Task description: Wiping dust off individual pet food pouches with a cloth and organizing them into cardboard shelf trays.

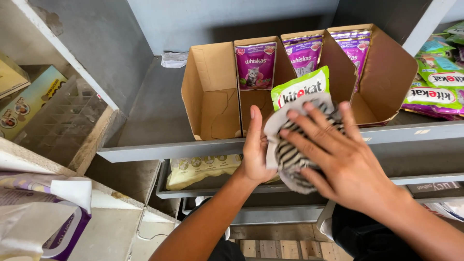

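The left hand [255, 153] grips a green pouch [299, 88] from behind. The right hand [333, 157], fingers spread, presses a striped cloth [292, 162] against its front. This looks like wiping. Next, the cloth needs rubbing across it, just before the cardboard boxes [212, 92].

Even, soft daylight falls from above; the grey painted metal shelf [164, 150] is brightly lit; dim shadow pools beneath it, below the hands; focus is sharp at the grip; straight lines bow near the edges.
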